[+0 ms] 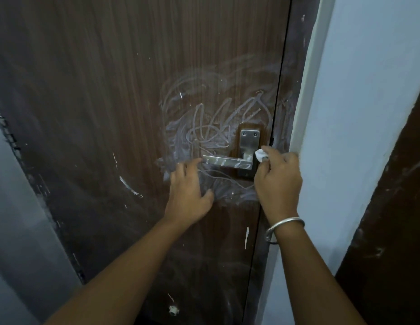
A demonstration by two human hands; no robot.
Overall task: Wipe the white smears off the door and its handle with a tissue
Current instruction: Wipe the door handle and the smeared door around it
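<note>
Where tissue [261, 155] touches handle [227, 161], door edge [277, 95] near

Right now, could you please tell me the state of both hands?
Left hand: open, fingers straight, near the silver metal lever handle's free end.
Right hand: closed on a crumpled white tissue beside that handle.

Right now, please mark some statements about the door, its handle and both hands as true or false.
1. The right hand pinches the tissue beside the handle. True.
2. The handle is clean. False: white smears lie on it.
3. The left hand holds the tissue. False: its fingers are straight, near the handle's free end, holding nothing.
4. The door above the handle bears white smears too. True.
</note>
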